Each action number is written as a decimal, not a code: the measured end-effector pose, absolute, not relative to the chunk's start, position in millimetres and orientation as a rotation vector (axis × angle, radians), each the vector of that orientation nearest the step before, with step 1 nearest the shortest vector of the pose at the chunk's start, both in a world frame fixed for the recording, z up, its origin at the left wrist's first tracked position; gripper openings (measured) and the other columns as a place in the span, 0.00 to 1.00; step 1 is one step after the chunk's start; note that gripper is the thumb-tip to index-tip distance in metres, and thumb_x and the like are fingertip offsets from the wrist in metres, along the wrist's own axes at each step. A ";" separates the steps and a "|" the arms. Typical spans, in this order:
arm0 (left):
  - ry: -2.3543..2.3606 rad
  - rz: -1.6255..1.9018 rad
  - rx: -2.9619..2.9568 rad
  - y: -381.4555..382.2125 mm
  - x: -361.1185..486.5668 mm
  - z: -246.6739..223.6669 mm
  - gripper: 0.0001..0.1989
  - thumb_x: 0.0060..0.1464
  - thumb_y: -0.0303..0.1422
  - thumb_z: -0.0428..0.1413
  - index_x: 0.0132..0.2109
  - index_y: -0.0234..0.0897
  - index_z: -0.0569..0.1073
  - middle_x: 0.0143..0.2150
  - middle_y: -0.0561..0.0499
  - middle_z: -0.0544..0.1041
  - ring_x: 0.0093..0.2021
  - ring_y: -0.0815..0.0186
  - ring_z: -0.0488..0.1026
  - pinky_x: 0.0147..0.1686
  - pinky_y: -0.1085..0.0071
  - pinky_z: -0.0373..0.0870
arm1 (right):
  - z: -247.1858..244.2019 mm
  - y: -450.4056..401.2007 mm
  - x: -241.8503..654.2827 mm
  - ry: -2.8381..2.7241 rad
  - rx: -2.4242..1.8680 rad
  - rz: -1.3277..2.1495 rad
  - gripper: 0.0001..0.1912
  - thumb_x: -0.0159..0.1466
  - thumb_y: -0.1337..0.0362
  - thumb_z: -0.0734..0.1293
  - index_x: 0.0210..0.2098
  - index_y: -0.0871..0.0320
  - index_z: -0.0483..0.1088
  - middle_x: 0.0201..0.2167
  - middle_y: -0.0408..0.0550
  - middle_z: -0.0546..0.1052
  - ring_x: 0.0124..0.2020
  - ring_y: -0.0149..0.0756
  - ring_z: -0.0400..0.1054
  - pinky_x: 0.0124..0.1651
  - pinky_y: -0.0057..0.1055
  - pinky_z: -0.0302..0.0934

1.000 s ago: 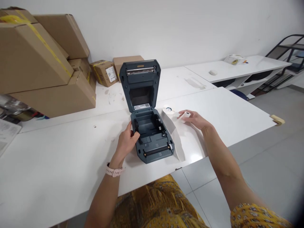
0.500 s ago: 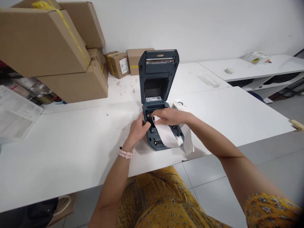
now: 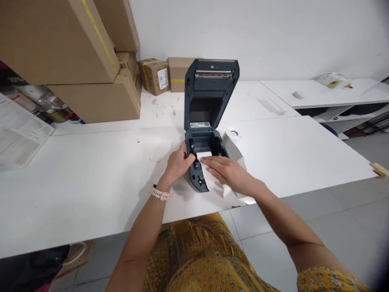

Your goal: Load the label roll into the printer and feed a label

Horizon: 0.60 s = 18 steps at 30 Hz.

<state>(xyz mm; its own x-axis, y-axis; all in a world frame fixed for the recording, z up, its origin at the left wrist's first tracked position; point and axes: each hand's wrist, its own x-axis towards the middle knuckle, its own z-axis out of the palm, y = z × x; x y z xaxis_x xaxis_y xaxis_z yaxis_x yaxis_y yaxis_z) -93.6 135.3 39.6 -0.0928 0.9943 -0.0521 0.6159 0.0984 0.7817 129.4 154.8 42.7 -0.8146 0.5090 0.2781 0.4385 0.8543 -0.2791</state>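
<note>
A dark grey label printer (image 3: pixel 194 182) stands on the white table with its lid (image 3: pixel 207 107) swung up. At its left side wall, my left hand (image 3: pixel 178 165) has its fingers outside and its thumb over the inner edge. A small white paper roll (image 3: pixel 203 155) lies inside the printer. Its paper strip (image 3: pixel 212 184) runs out over the front edge. My right hand (image 3: pixel 232 173) lies on that strip, fingers stretched out flat and pointing left, covering part of the printer's front. Another white roll (image 3: pixel 233 134) with a trailing paper band (image 3: pixel 235 151) sits right of the printer.
Large cardboard boxes (image 3: pixel 94 97) are stacked at the left, with a smaller taped box (image 3: pixel 154 77) by the wall. A clear plastic sleeve with papers (image 3: pixel 21 134) lies at far left. On the right-hand table are a small white object (image 3: pixel 298 95) and a white package (image 3: pixel 332 80).
My right hand has let go of the paper roll and moved toward me, flattening onto the strip. The roll now lies down inside the printer. My left hand keeps its place on the printer's side.
</note>
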 end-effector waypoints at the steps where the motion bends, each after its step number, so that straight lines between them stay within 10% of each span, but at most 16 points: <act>1: 1.774 0.818 1.576 135.0 -93.1 38.9 0.34 0.57 0.35 0.50 0.71 0.37 0.65 0.23 0.57 0.69 0.26 0.61 0.68 0.32 0.67 0.63 | 40.3 142.8 132.6 -2.646 -0.734 0.250 0.20 0.78 0.64 0.58 0.63 0.61 0.72 0.63 0.59 0.77 0.65 0.50 0.73 0.65 0.52 0.72; 9: 1.815 0.858 1.506 135.9 -91.7 26.1 0.32 0.60 0.47 0.54 0.69 0.42 0.67 0.45 0.45 0.81 0.43 0.51 0.78 0.48 0.54 0.72 | 31.4 90.9 137.8 -2.522 -0.751 0.079 0.20 0.76 0.68 0.61 0.64 0.64 0.70 0.67 0.60 0.74 0.70 0.48 0.67 0.69 0.53 0.69; 18: 1.358 1.158 1.342 142.6 -94.8 5.2 0.39 0.59 0.50 0.62 0.72 0.44 0.62 0.71 0.43 0.70 0.68 0.50 0.70 0.68 0.53 0.65 | 31.4 89.1 142.0 -2.507 -0.755 0.109 0.17 0.77 0.65 0.60 0.62 0.61 0.71 0.66 0.57 0.75 0.69 0.46 0.69 0.67 0.52 0.71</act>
